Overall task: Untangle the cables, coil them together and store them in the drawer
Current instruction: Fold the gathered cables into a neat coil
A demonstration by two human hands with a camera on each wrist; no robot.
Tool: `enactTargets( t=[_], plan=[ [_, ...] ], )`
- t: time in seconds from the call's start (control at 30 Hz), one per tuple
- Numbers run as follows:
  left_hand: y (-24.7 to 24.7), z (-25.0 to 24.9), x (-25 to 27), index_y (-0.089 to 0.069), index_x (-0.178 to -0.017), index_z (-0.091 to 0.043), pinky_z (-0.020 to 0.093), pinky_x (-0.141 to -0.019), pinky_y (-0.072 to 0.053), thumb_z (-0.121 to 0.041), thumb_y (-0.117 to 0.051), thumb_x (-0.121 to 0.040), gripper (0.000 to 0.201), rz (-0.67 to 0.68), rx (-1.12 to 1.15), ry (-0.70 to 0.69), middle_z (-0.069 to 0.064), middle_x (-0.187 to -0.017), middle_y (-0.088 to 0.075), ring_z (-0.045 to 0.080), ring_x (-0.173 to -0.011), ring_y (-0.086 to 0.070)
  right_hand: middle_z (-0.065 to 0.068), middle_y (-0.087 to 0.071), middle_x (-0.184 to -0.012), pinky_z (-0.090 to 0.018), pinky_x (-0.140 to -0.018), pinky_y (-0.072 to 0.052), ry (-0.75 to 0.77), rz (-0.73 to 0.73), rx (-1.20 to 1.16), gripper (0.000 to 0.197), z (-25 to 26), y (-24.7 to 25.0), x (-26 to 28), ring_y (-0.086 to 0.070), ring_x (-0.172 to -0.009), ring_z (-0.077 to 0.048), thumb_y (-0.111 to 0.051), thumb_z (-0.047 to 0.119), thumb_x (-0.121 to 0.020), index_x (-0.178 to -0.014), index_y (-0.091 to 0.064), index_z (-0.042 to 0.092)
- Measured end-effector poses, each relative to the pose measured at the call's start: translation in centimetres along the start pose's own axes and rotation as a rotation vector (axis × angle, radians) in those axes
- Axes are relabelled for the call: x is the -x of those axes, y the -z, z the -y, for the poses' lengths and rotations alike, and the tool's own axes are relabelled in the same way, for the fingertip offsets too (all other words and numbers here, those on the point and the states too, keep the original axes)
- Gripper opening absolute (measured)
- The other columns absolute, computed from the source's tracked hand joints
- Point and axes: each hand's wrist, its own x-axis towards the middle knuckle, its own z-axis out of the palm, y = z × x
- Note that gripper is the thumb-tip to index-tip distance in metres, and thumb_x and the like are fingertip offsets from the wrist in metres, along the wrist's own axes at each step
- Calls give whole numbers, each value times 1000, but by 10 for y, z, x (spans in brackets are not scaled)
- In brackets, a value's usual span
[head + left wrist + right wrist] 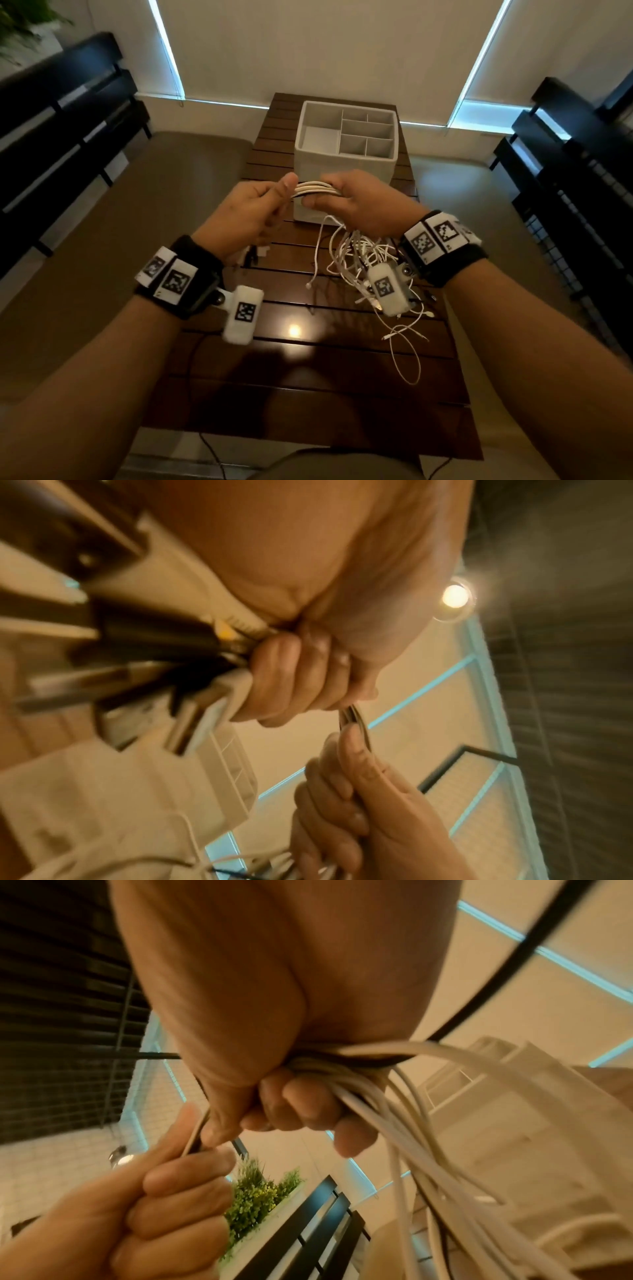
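Observation:
A bundle of white cables (313, 189) stretches taut between both hands above the wooden table (308, 394). My left hand (253, 209) pinches one end of it, thumb on top. My right hand (356, 202) has its fingers curled round the other end (346, 1091); the loose cable tails (363, 260) hang from it in a tangle onto the table. In the left wrist view the cables (352, 718) run between the two fists. Behind the hands stands a white drawer organiser (346, 161) with several empty compartments.
Thin black wires (251, 255) lie on the table under my left hand, and one black cable (209, 442) trails off the near edge. Dark benches (61, 130) flank the table left and right (575, 178). A green plant (260, 1191) stands on the left.

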Motion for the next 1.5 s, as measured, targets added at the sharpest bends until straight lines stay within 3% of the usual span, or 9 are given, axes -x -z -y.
enactTargets(
  t=[0.2, 0.3, 0.43, 0.63, 0.87, 1.07, 1.17, 1.27, 1.5],
  plan=[
    [-19, 12, -2, -46, -68, -19, 20, -41, -23, -49, -46, -108, 49, -59, 368, 66, -4, -56, -26, 11, -44, -21, -5, -49, -68, -36, -59, -45, -40, -100, -372, 35, -11, -21, 11, -49, -58, -18, -57, 33, -106, -99, -62, -1],
    [-23, 10, -5, -45, -69, -18, 20, -40, -21, -50, -45, -108, 50, -48, 566, 81, -6, -54, -24, 9, -43, -20, -4, -43, -67, -50, -67, -49, -58, -159, -635, 39, -12, -29, 22, -46, -58, -23, -48, 39, -109, -86, -56, 9],
    [-42, 10, -10, -44, -69, -18, 22, -40, -16, -53, -42, -107, 52, -94, 749, 118, -7, -52, -21, 7, -40, -20, 2, -36, -60, -32, -52, -32, -282, -285, -907, 55, 2, -47, 23, -33, -51, -16, -39, 62, -105, -87, -55, 12],
    [-62, 6, -13, -43, -73, -17, 21, -38, -29, -59, -35, -105, 54, -202, 574, 92, -2, -51, -35, 9, -40, -32, 3, -55, -53, -18, -46, -44, -235, -491, -748, 59, 18, -66, 20, -54, -45, -7, -31, 45, -112, -71, -57, 10],
    [-74, 10, -12, -60, -119, -7, 28, -61, -58, -82, -46, -80, 86, -199, 276, 56, -1, -81, -69, 9, -73, -71, 3, -68, -74, -42, -63, -57, -257, -579, -179, 65, 18, -68, 8, -68, -70, -17, -18, 60, -108, -90, -68, 22],
    [-77, 6, -12, -58, -75, -20, 32, -66, -52, -43, -72, -96, 34, -265, 578, 86, -1, -68, -56, 14, -65, -57, -4, -67, -86, -42, -58, -53, -164, -524, 246, 33, 23, -75, 14, -66, -70, -27, -35, 37, -108, -114, -58, 14],
    [-72, 3, -16, -64, -77, -14, 30, -63, -53, -32, -76, -94, 28, -341, 564, 120, -1, -63, -57, 13, -60, -57, -13, -67, -85, -38, -50, -46, -79, -509, 313, 34, 29, -83, 24, -63, -63, -29, -50, 21, -105, -130, -52, -2],
    [-66, 5, -16, -64, -90, -6, 32, -67, -55, -30, -84, -87, 31, -281, 474, 112, 11, -78, -61, 19, -70, -60, -16, -68, -85, -39, -52, -48, -53, -432, 425, 23, 24, -83, 22, -66, -67, -36, -63, 13, -94, -111, -65, -2],
    [-63, 8, -8, -59, -73, -14, 30, -61, -54, -22, -77, -94, 28, -344, 379, 115, 0, -65, -60, 14, -62, -59, -12, -68, -90, -45, -57, -49, -81, -315, 203, 30, 21, -81, 24, -64, -70, -34, -47, 25, -105, -122, -55, 2]
  ],
)
